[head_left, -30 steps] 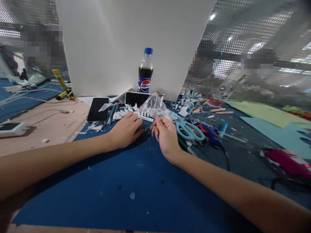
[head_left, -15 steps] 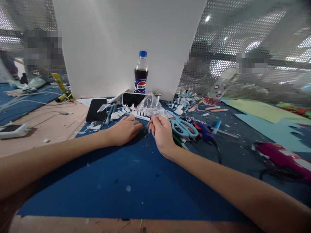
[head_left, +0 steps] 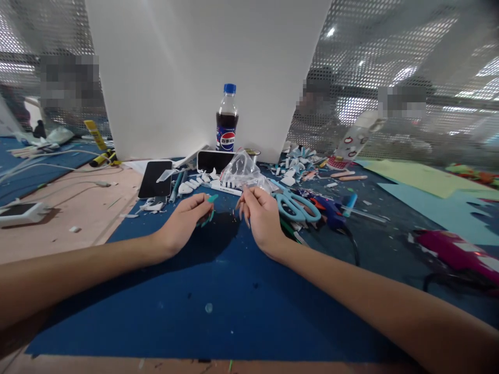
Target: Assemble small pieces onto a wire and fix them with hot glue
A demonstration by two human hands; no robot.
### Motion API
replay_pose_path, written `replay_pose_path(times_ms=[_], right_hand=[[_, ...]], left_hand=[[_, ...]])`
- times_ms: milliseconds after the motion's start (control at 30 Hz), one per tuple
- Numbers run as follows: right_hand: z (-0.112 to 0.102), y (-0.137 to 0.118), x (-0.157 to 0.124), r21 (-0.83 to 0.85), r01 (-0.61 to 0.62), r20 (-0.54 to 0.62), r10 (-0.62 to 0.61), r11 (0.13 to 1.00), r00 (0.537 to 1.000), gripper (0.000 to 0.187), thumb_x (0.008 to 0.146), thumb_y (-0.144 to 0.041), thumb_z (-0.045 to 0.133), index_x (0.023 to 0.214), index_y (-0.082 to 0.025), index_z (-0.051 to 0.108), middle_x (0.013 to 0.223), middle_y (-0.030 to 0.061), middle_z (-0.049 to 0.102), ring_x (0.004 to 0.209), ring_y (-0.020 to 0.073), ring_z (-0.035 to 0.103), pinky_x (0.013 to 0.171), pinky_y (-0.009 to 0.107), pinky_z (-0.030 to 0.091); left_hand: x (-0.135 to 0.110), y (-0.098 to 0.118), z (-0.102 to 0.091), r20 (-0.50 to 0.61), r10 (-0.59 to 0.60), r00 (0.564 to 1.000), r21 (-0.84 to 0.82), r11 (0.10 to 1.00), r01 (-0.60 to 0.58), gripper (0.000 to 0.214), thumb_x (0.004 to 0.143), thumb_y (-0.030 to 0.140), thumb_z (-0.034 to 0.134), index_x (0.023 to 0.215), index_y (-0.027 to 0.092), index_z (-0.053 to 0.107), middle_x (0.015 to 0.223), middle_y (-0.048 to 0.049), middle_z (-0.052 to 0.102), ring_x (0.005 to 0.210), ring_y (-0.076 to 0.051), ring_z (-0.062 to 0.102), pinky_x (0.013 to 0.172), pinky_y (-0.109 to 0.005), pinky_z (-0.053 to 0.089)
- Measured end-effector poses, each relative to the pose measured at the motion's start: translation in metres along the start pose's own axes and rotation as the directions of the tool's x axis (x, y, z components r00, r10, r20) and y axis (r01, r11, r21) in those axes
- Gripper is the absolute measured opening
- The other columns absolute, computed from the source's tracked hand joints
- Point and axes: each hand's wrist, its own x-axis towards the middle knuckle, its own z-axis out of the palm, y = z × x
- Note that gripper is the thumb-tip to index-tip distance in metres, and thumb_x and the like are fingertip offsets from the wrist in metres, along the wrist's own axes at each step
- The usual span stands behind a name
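Observation:
My left hand is closed in a pinch, held just above the blue mat. A small teal piece sticks out at its fingertips, and more teal shows below the fingers; its full shape is hidden. To the right, my right hand has its fingers curled together with the thumb against them; whatever they may hold cannot be made out. The two hands are apart. A clear plastic bag and a white marker-like stick lie just beyond them. Light-blue scissors lie beside my right hand.
A cola bottle stands before a white board. Two phones, one the black phone, lie at the back left among white scraps. On the right are a blue glue gun, a magenta tool and coloured paper.
My left hand has moved left and turned, bringing the teal piece into sight and widening the gap between the hands. My right hand has stayed nearly in place.

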Motion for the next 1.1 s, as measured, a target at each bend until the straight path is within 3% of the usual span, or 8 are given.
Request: replay_pose_path(times_ms=[133,233,300,467,1100], right_hand=[[-0.001,-0.004,-0.010,-0.227,0.229,0.148,-0.199,0.946,0.969,0.029,0.091,-0.027,0.042,0.064,-0.020,0.049,0.043,-0.0063,0.040,0.041,0.0088,0.042,0.049,0.025,0.036],[-0.001,-0.008,-0.017,-0.363,0.482,0.309,-0.385,0.797,0.870,0.026,0.090,-0.019,0.041,0.065,-0.020,0.048,0.050,-0.0036,0.044,0.051,0.0111,0.046,0.058,0.028,0.039],[-0.001,-0.009,-0.019,-0.395,0.572,0.346,-0.461,0.719,0.817,0.025,0.089,-0.016,0.041,0.064,-0.020,0.046,0.052,-0.0028,0.045,0.054,0.0120,0.045,0.061,0.029,0.039],[0.000,-0.010,-0.017,-0.422,0.567,0.324,-0.467,0.707,0.823,0.023,0.089,-0.014,0.041,0.067,-0.020,0.045,0.056,-0.0018,0.048,0.056,0.0118,0.047,0.061,0.029,0.040],[0.000,-0.009,-0.018,-0.441,0.568,0.341,-0.456,0.695,0.822,0.023,0.089,-0.013,0.041,0.067,-0.021,0.043,0.054,-0.0028,0.045,0.053,0.0116,0.045,0.057,0.028,0.038]], left_hand=[[-0.001,0.001,0.001,0.037,-0.168,0.985,-0.253,0.952,0.171,0.021,0.076,0.029,0.054,0.062,0.017,0.045,0.058,0.0036,0.041,0.051,-0.008,0.035,0.050,-0.021,0.029],[0.000,0.004,0.000,0.108,-0.175,0.979,-0.317,0.927,0.200,0.017,0.076,0.027,0.055,0.065,0.016,0.048,0.061,0.0025,0.045,0.053,-0.008,0.039,0.052,-0.021,0.032],[0.000,0.005,-0.001,0.142,-0.138,0.980,-0.319,0.931,0.178,0.018,0.077,0.026,0.054,0.064,0.015,0.049,0.059,0.0028,0.045,0.052,-0.007,0.038,0.051,-0.021,0.031],[0.000,0.004,-0.002,0.178,-0.085,0.980,-0.336,0.931,0.141,0.022,0.079,0.023,0.053,0.060,0.014,0.049,0.058,0.0030,0.046,0.053,-0.007,0.040,0.053,-0.021,0.031],[0.001,0.004,-0.002,0.152,-0.088,0.984,-0.288,0.949,0.130,0.021,0.079,0.023,0.051,0.060,0.015,0.048,0.058,0.0026,0.046,0.054,-0.008,0.041,0.054,-0.023,0.032]])
